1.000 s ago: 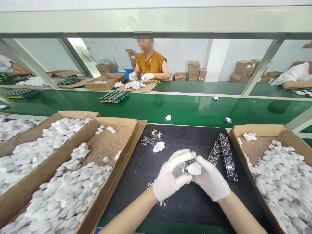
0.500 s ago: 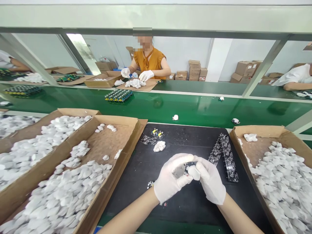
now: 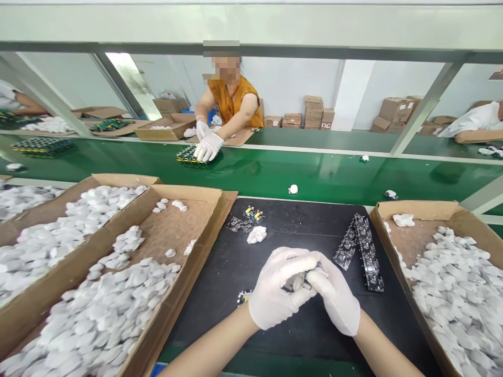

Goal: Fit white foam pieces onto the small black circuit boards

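My left hand (image 3: 275,290), in a white glove, is closed on a small dark circuit board (image 3: 306,277). My right hand (image 3: 337,293), gloved too, grips the same board from the other side, its thumb pressed against a white piece on it. Fingers hide most of the board and the white piece. Under my hands lies a black mat (image 3: 212,293). Dark circuit board strips (image 3: 370,256) rest to the right. Beyond my left hand are a few white pieces (image 3: 257,235) and small boards with yellow parts (image 3: 254,214). Another small board (image 3: 243,297) lies beside my left wrist.
Cardboard trays of white pieces stand at left (image 3: 212,201) and right (image 3: 432,210). Behind the mat runs a green conveyor (image 3: 251,175) carrying small boards with white pieces. Across it, a co-worker's gloved hands (image 3: 208,145) touch a board panel (image 3: 185,154). A metal frame (image 3: 251,26) spans overhead.
My right fingers have closed further over the white piece and board, which have turned and show less. The co-worker has reached forward onto the board panel. Boards on the conveyor have shifted right.
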`<state>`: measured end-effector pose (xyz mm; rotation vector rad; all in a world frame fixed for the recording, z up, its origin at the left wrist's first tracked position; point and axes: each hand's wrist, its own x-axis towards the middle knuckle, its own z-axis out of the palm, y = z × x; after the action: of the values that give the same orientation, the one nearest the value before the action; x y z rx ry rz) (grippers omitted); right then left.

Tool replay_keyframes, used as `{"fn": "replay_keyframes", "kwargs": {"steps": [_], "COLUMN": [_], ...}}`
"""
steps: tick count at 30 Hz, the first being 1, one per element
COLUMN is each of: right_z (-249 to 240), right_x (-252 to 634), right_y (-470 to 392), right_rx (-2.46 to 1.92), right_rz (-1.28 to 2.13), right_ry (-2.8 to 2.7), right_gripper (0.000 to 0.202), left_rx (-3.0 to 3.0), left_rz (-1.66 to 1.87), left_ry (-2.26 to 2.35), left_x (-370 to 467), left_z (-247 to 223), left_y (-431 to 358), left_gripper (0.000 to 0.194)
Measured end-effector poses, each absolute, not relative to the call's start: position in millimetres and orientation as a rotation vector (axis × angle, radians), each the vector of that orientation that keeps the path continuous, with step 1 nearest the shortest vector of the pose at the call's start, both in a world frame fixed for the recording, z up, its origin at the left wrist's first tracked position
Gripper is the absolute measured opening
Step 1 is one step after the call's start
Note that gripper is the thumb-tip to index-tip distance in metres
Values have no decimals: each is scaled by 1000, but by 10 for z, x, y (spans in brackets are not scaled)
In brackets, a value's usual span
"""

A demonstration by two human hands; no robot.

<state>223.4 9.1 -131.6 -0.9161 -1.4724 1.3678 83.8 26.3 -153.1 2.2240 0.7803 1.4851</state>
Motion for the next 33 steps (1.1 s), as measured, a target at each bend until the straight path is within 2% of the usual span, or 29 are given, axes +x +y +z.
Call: {"fn": "replay_keyframes", "kwargs": {"steps": [5, 11, 23, 28, 33], "right_z": [-1299, -1377, -1394, -1409, -1381], "right_x": [2234, 2258, 2212, 2219, 2215], "right_y": [93, 117, 60, 95, 63], "right_rx": [-880, -802, -740, -608, -708], "right_rz": [1405, 1634, 1652, 1857, 1725], "right_ry": [-1432, -1243, -1096, -867, -1034], "right_gripper": [22, 28, 26, 23, 25], "left_rx": [2387, 2169, 2086, 1901, 1956], "left_rz": [1523, 1504, 1468, 1424, 1420], "left_ry": [720, 753, 712, 722, 742], "left_x": [831, 820, 849, 835, 842], "left_z": [-1482, -1579, -1598, -1653, -1633], "left_y": [272, 280, 266, 256, 249], "left_gripper": [51, 51, 49, 48, 47]}}
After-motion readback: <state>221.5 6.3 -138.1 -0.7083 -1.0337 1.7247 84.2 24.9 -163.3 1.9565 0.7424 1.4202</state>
